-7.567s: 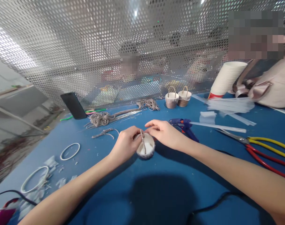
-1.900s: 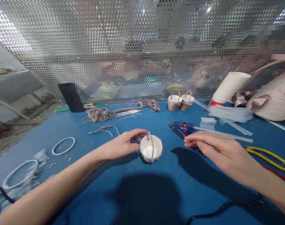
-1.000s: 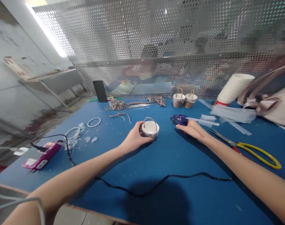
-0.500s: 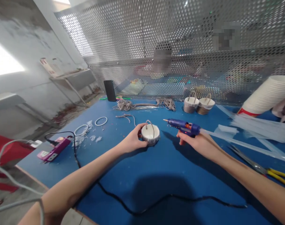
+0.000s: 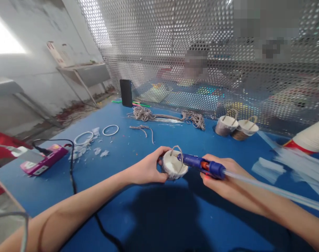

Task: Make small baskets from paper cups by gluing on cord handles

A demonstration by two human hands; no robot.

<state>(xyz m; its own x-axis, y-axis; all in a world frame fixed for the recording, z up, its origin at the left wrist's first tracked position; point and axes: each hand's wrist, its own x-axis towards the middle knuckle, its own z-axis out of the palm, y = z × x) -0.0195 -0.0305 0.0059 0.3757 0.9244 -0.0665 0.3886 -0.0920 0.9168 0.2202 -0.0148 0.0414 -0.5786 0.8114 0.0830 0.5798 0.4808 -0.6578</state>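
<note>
My left hand (image 5: 154, 166) grips a small white cup basket (image 5: 174, 166) by its left side, tilting it a little. A thin grey cord handle (image 5: 182, 157) arches over the cup's opening. In my right hand (image 5: 222, 171) is a blue hot glue gun (image 5: 201, 164), its nozzle inside the cup near the handle's base. A long clear glue stick (image 5: 267, 189) sticks out of the gun's back end. The exact spot the nozzle touches is hard to make out.
Two finished-looking cup baskets (image 5: 226, 125) stand at the back right, near stacked paper cups (image 5: 313, 138) and white strips (image 5: 293, 164). Grey cord bundles (image 5: 142, 114), a phone (image 5: 126, 93), white rings (image 5: 110, 130) and a purple power strip (image 5: 45, 159) lie across the blue table (image 5: 117, 217).
The glue gun has moved left and down, so its nozzle is now in the cup. My left hand still holds the cup, now tilted. The camera view has shifted.
</note>
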